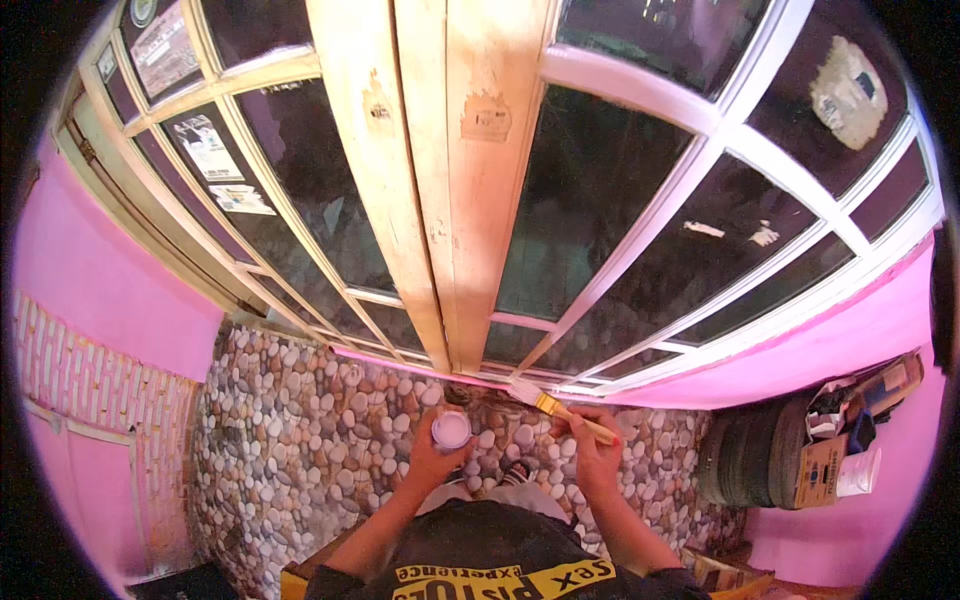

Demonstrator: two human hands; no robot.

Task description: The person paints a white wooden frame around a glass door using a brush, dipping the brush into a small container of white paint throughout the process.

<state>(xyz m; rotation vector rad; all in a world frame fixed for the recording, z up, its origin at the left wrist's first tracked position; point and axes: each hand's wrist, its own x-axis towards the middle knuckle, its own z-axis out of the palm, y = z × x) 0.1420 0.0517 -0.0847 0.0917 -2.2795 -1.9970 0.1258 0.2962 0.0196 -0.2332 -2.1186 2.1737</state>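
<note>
Two hands work low in the frame's centre below the window frame. Left hand is wrapped around a small pink paint tub, probably light and spillable, best gripped round its wall. Right hand pinches a paintbrush, likely light and stiff; its long axis slants, bristles pointing upper left.

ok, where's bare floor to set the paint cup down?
Pebble floor left of the left hand and cup, out to the brick wall. Crowded right: tyre and boxes past the right hand with brush.
</note>
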